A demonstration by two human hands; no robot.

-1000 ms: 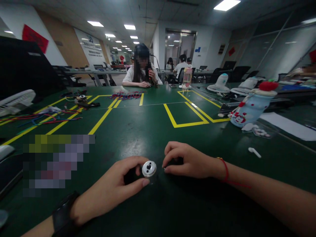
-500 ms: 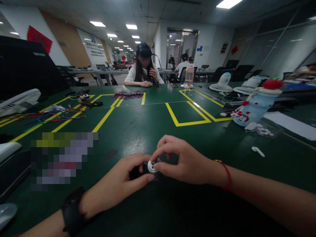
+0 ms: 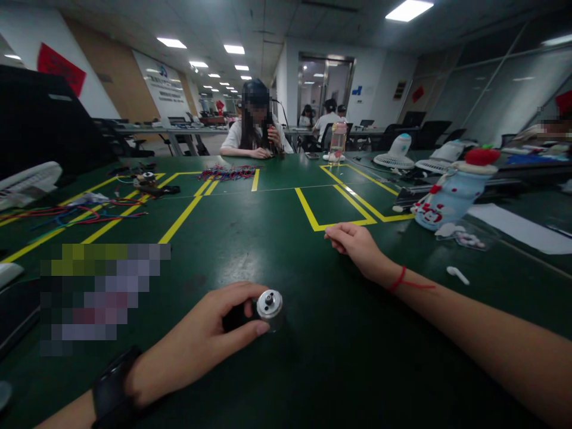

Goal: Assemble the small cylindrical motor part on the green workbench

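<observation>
Toward the near edge of the dark green tabletop (image 3: 241, 238), we have the short silver metal cylinder (image 3: 270, 307) upright, flat round face up. Bare left hand (image 3: 201, 325): grip closed around its side, thumb in front, index finger behind; we see no real change there.

Main change: the bare right hand (image 3: 357, 247). Half a second ago we had its fingertips on the cylinder's face; now it's off, well apart, farther toward the far edge. Fingertips are near the close left corner of the yellow tape rectangle (image 3: 305, 208). Right grip: fingers curled in, but we can't tell whether they pinch something small.

Second change: the small grey metal piece (image 3: 269, 299) at the centre of the face looks to stand prouder than a second ago. We read that as a part set onto the cylinder, so that bit of handwork looks done; how firmly it sits, we can't tell. Toward the right edge, we note the white plastic earpiece (image 3: 458, 275), apart from both hands.
</observation>
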